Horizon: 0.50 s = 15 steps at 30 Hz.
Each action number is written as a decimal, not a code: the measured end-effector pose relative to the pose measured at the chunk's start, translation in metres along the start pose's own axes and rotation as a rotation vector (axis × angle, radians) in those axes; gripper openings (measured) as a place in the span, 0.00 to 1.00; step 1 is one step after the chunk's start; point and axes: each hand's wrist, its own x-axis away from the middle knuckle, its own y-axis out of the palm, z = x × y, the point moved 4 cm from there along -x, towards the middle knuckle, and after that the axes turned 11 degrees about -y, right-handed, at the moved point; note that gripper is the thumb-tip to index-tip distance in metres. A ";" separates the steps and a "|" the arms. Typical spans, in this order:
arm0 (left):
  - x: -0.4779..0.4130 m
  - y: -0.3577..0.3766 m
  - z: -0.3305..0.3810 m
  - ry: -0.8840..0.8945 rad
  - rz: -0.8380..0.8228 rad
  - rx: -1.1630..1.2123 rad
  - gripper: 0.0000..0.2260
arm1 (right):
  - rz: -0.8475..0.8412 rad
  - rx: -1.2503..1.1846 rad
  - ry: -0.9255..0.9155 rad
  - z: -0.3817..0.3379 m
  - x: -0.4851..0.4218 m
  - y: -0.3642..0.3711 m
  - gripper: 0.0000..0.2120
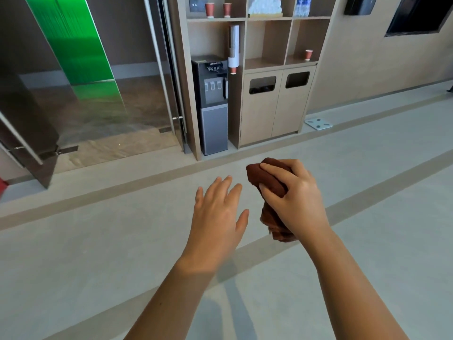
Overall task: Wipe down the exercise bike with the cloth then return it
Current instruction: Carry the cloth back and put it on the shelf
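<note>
We are holding the cloth (pixel 267 179) up in front of us, out over the floor (pixel 98 241). Our right hand (pixel 294 197) is doing the work: its grip is clamping round the brown bundle, thumb and fingers wrapping it tight. Our left hand (pixel 218 212) is hovering just beside it, fingers stretching out straight, grip apart and touching nothing.

Open room is spreading all around both hands. The pale floor is running wide to left and right, with darker bands (pixel 122 187) crossing it. Ahead, the shelf unit (pixel 259 119) is marking the far edge of that room, the water dispenser (pixel 213 101) is standing in its left bay, and the glass door (pixel 81 94) is closing off the left side. A scale (pixel 318 123) is lying on the floor by the wall, right of the unit.

Our fingers are covering the middle of the cloth, so we are seeing only its top end poking out and its lower end hanging under the palm. The openings (pixel 262 85) in the cabinet doors are showing only darkness. A black box (pixel 360 4) and a dark frame (pixel 421 13) on the wall are being cut off at the top edge, and a red thing (pixel 3 186) is being clipped at the left edge.
</note>
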 end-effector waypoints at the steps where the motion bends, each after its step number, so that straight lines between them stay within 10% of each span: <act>1: -0.020 0.004 -0.008 -0.023 -0.006 -0.009 0.24 | -0.009 -0.003 -0.002 0.008 -0.018 0.011 0.17; 15: -0.346 0.018 -0.143 -0.076 0.084 -0.046 0.23 | -0.068 0.014 -0.054 0.074 -0.297 0.218 0.17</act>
